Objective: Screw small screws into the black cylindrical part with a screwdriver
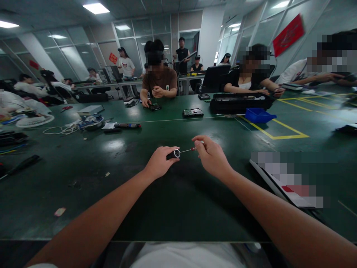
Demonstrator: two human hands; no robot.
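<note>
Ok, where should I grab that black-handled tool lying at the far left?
Probably by its thick black handle, coming from the right and above with your left hand, once free of the black cylinder: the handle end faces that hand, while the thin shaft points away left.

My feed is dim: ceiling panels [96, 8] burn white, hazy glare spots the green tabletop [178, 208], shadow pools between the forearms [256, 203]. The left hand [160, 162] and right hand [212, 155] look fairly crisp; distant people [182, 56] soften, edges stretch, and pixel blocks mask patches.
</note>
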